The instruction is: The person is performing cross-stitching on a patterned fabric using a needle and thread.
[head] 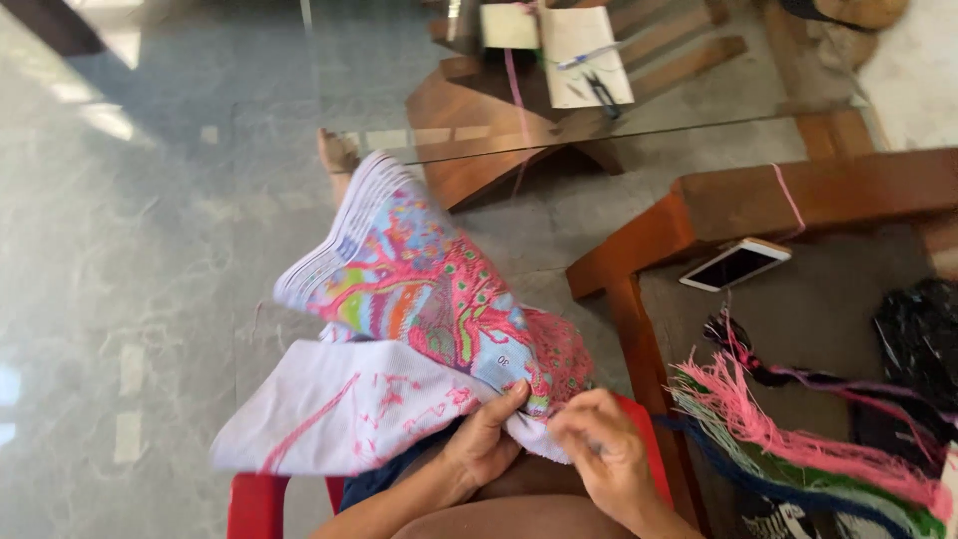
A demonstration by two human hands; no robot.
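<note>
A cross-stitch canvas (419, 289) with a pink, blue and green pattern lies folded over my lap, its white underside (329, 404) turned up at the lower left. My left hand (486, 439) pinches the canvas edge from below, thumb on top. My right hand (606, 454) is closed on the same edge just to the right, fingers pressed together at the pink stitched area (559, 354). Whether a needle sits between the fingers cannot be told.
Bundles of pink, green and dark threads (798, 429) lie on a wooden seat at right, beside a white phone (735, 265). A glass table (559, 110) ahead carries papers, a pen and scissors (602, 93). A red plastic chair (254, 504) is under me. Grey marble floor spreads left.
</note>
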